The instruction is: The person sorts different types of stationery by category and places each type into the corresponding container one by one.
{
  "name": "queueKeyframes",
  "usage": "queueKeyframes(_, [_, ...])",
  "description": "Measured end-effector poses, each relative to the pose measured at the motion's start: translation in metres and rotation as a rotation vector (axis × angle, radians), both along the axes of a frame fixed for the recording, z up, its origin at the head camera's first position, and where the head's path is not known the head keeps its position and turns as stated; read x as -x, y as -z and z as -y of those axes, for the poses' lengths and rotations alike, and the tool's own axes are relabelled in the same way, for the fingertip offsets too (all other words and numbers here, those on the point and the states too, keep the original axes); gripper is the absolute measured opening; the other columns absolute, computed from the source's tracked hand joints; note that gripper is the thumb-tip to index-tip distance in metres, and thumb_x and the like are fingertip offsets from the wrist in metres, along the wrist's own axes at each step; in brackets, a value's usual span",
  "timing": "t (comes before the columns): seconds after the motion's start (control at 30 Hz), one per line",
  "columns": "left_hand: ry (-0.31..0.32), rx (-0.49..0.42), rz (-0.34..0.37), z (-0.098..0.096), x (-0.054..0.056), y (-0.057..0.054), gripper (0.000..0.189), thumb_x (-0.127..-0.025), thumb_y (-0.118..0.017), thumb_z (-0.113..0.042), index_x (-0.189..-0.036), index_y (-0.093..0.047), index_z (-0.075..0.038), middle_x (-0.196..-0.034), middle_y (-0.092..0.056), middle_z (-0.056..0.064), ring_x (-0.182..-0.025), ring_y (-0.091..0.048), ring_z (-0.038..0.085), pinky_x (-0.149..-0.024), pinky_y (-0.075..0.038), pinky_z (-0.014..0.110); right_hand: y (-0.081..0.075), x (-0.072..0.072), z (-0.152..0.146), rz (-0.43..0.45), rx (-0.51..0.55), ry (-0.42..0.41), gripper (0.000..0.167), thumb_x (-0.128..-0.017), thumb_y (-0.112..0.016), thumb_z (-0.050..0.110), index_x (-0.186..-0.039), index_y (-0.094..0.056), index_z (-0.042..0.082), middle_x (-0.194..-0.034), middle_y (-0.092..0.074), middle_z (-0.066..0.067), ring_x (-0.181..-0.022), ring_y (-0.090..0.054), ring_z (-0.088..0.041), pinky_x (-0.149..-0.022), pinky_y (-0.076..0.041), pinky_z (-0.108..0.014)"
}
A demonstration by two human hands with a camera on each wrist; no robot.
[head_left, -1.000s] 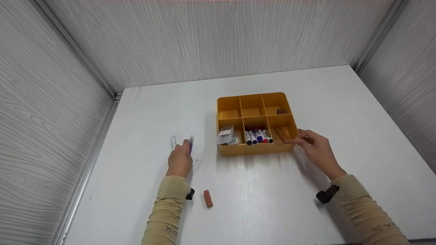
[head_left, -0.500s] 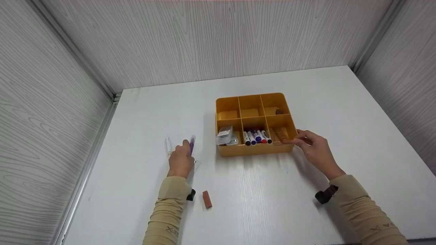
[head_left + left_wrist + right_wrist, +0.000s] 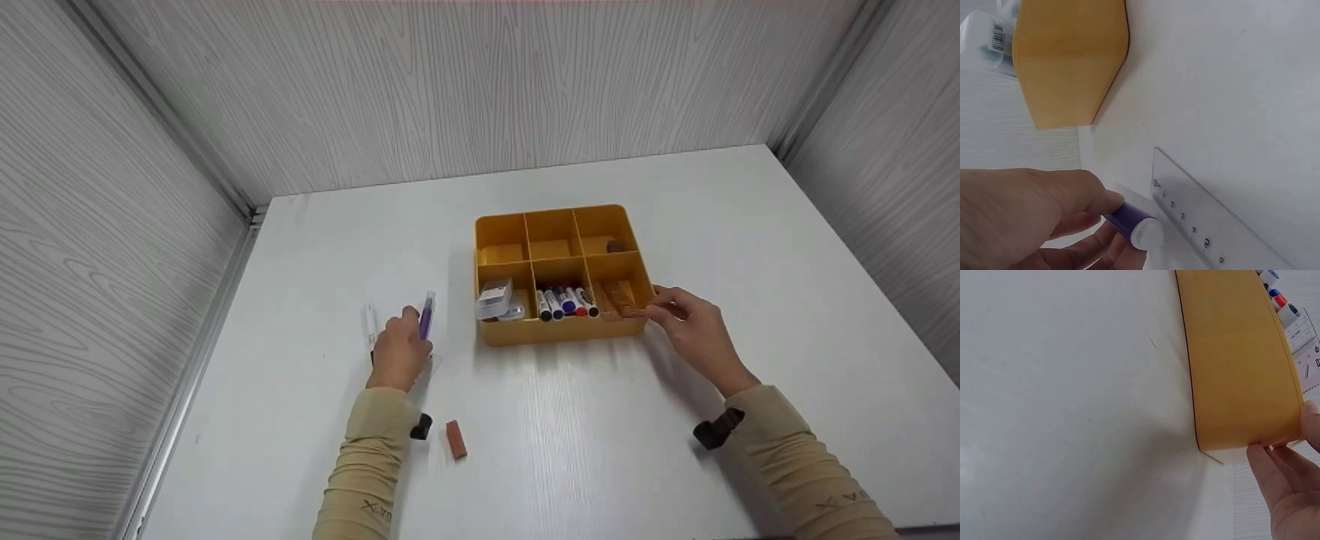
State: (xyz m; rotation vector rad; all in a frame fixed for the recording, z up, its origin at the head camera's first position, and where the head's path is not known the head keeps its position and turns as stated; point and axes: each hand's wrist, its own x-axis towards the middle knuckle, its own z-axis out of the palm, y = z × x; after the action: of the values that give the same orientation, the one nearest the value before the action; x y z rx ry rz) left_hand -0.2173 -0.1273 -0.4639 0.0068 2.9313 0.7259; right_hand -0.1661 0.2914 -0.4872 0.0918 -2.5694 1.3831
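My left hand (image 3: 400, 349) pinches a purple pen (image 3: 427, 316) with a pale end. In the left wrist view the thumb and fingers wrap its purple barrel, just above the table. Beneath that hand lies a clear ruler (image 3: 1207, 219), mostly covered in the head view. To the hand's left is a slim white stick-shaped thing (image 3: 370, 327), its near end dark and partly hidden. My right hand (image 3: 697, 330) grips the right front rim of the yellow divided box (image 3: 562, 330), thumb on top and fingers against the outside.
Inside the box are several whiteboard markers (image 3: 568, 301), clear plastic cases (image 3: 495, 298), clear rulers (image 3: 618, 300) and a dark small piece (image 3: 615, 246). A reddish-brown block (image 3: 456, 440) lies near the front of the table. Wood-patterned panels (image 3: 480, 90) enclose the back and sides.
The purple pen has slid slightly forward and right with my left fingers. The white stick-shaped thing now lies farther left. My right hand stays on the box rim.
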Motion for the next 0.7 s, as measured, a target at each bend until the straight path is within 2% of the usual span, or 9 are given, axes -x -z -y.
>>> queueKeyframes(0.13, [-0.015,-0.054,0.02,-0.002,0.003,-0.008,0.045,-0.091,-0.063,-0.005,-0.133,-0.049,0.003,-0.117,-0.063,0.025,-0.107,-0.065,0.039,-0.094,-0.052,0.048,0.001,0.0,0.0,-0.026,0.011,-0.012,0.024,-0.093,-0.068,0.024,-0.102,-0.067,0.002,-0.132,-0.062,-0.023,-0.121,-0.061,-0.038,-0.085,-0.046,-0.003])
queueKeyframes(0.3, [-0.025,-0.09,0.02,-0.003,0.004,-0.02,0.045,-0.093,-0.062,-0.006,-0.135,-0.049,0.003,-0.118,-0.063,0.024,-0.108,-0.064,0.036,-0.096,-0.052,0.046,0.0,0.0,0.0,-0.031,0.014,-0.016,0.023,-0.093,-0.068,0.023,-0.101,-0.066,0.002,-0.131,-0.063,-0.022,-0.123,-0.06,-0.038,-0.086,-0.045,-0.003])
queueKeyframes(0.37, [-0.02,-0.09,0.01,-0.004,0.005,-0.025,0.045,-0.092,-0.062,-0.007,-0.134,-0.049,0.004,-0.116,-0.063,0.024,-0.106,-0.065,0.035,-0.095,-0.052,0.045,-0.006,-0.003,0.003,-0.024,0.012,-0.012,0.021,-0.094,-0.067,0.019,-0.102,-0.066,0.0,-0.131,-0.062,-0.024,-0.123,-0.059,-0.039,-0.085,-0.045,-0.002])
queueKeyframes(0.53, [-0.012,-0.094,-0.003,-0.01,0.006,-0.039,0.046,-0.093,-0.062,-0.008,-0.135,-0.05,0.003,-0.113,-0.065,0.021,-0.102,-0.064,0.031,-0.092,-0.053,0.043,-0.007,-0.003,0.003,-0.019,0.013,-0.008,0.02,-0.093,-0.068,0.017,-0.103,-0.066,0.0,-0.131,-0.062,-0.024,-0.122,-0.06,-0.038,-0.084,-0.044,-0.002])
queueKeyframes(0.6, [-0.006,-0.096,-0.009,-0.013,0.006,-0.046,0.046,-0.093,-0.063,-0.009,-0.136,-0.05,0.002,-0.112,-0.065,0.02,-0.1,-0.064,0.03,-0.091,-0.054,0.042,-0.002,-0.001,0.001,-0.022,0.019,-0.01,0.021,-0.093,-0.068,0.021,-0.103,-0.067,0.002,-0.131,-0.063,-0.022,-0.121,-0.061,-0.037,-0.084,-0.045,-0.002])
queueKeyframes(0.7, [0.006,-0.102,-0.025,-0.018,0.004,-0.055,0.046,-0.093,-0.062,-0.01,-0.137,-0.049,0.0,-0.112,-0.065,0.017,-0.099,-0.064,0.028,-0.09,-0.055,0.04,-0.002,-0.001,0.001,-0.014,0.022,-0.009,0.022,-0.093,-0.068,0.022,-0.102,-0.066,0.002,-0.132,-0.062,-0.023,-0.12,-0.062,-0.037,-0.084,-0.045,-0.002])
